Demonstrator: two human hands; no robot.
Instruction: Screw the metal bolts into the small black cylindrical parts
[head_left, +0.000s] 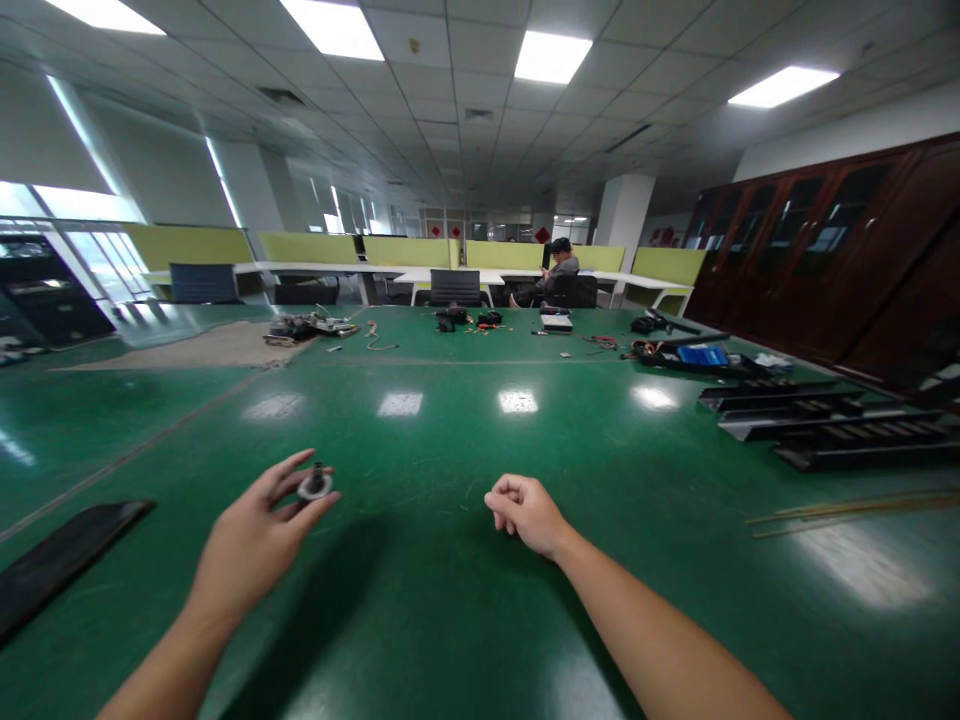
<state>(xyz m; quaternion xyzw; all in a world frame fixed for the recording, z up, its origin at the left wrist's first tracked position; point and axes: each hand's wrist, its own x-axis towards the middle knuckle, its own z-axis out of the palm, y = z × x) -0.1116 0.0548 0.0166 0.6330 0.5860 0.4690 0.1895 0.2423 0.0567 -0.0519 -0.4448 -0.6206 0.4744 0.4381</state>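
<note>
In the head view my left hand (pixel 255 530) is raised over the green table (pixel 420 600) on the left. Its thumb and fingers close around a small round part with a pale ring and a dark stem (pixel 315 484); its exact kind is unclear. To the right, my right hand (pixel 525 512) is curled closed just above or on the tabletop. Whatever its fingers may enclose is hidden.
A dark flat strip (pixel 67 560) lies at left. Black metal channels (pixel 825 425) and thin rods (pixel 847 508) are at right. Toward the back are a pile of parts (pixel 307 327), a white box (pixel 556 323) and a blue-topped assembly (pixel 701 356). A person (pixel 559 270) sits beyond.
</note>
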